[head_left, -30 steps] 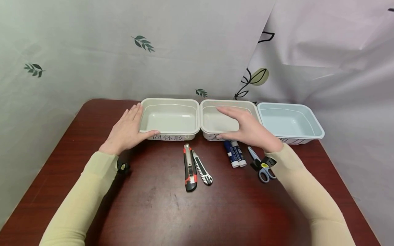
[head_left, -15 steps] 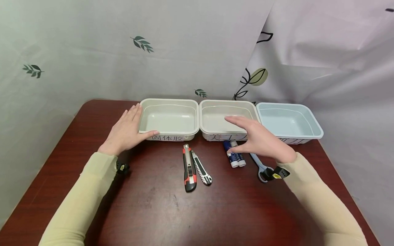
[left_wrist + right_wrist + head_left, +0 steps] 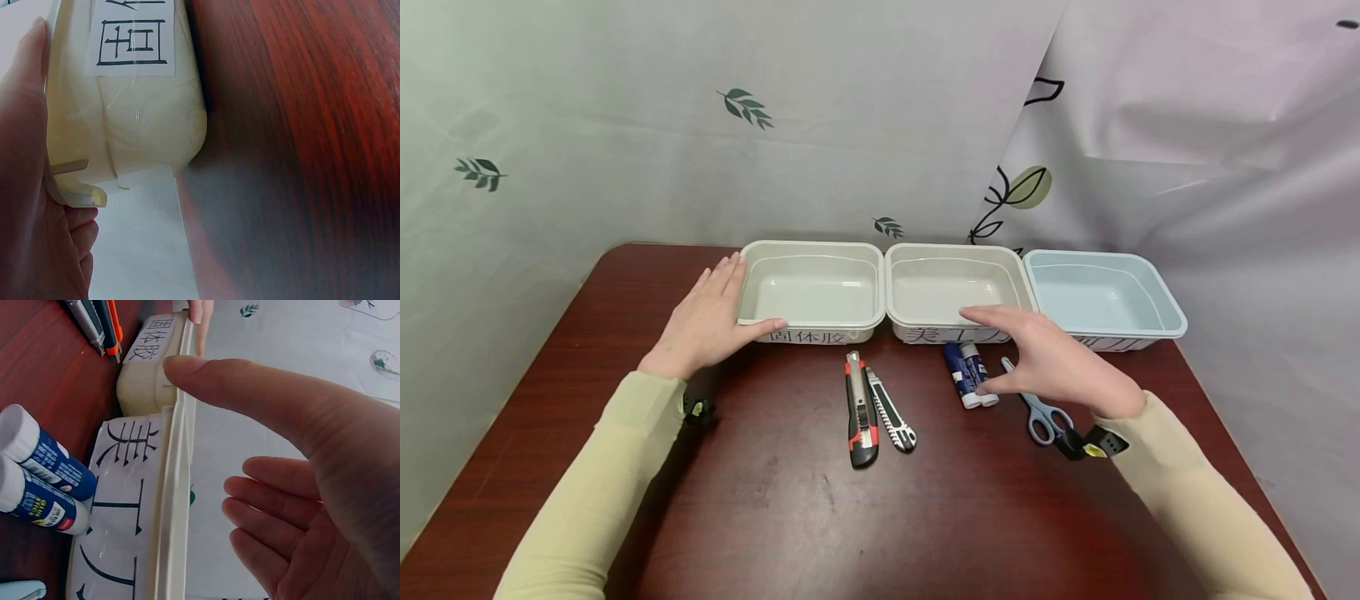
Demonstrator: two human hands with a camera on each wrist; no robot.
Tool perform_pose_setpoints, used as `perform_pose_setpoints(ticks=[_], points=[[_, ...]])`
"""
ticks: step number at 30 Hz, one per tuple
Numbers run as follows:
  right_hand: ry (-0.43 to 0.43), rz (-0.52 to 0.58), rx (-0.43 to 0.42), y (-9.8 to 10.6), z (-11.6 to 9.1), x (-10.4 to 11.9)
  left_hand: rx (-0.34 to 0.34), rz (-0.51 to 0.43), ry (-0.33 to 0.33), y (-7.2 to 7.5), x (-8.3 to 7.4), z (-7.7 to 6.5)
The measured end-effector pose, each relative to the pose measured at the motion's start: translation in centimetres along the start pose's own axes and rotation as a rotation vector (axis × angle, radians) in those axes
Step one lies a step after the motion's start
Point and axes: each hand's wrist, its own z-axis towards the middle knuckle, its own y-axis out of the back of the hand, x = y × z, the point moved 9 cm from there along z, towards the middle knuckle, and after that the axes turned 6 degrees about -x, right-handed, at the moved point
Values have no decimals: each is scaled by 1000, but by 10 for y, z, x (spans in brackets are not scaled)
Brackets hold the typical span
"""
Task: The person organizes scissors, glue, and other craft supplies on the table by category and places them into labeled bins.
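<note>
My left hand [image 3: 703,321] lies with straight fingers along the left end of the left cream box [image 3: 816,325], its thumb over the front rim. In the left wrist view, that thumb [image 3: 28,69] runs along the rim beside the labelled wall. My right hand [image 3: 1048,354] hovers with thumb and fingers spread, holding nothing, in front of the middle cream box [image 3: 917,321]. Close by in the head view are two blue-and-white glue sticks [image 3: 962,375]; the thumb overlaps one. Blue-handled scissors [image 3: 1041,421] lie under the right wrist, partly hidden by its camera.
A light blue box [image 3: 1105,300] stands right of the cream ones, in one row at the table's back. Each box has a paper label in front. A red-black utility knife [image 3: 862,417] and a white-black utility knife [image 3: 891,408] lie mid-table. A patterned curtain [image 3: 812,125] hangs behind.
My right hand has moved right and toward me, from over the middle box to in front of it, staying spread. The left hand has not moved.
</note>
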Motion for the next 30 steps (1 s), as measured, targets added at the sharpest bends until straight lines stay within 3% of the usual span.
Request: perform_pose_setpoints(ticks=[10, 20, 30], points=[[14, -4, 79, -26, -7, -2, 4, 0, -1, 0, 1, 1], [-32, -11, 118, -53, -8, -18, 8, -4, 11, -2, 3, 0], [-38, -51, 147, -60, 0, -20, 7, -10, 8, -3, 2, 0]])
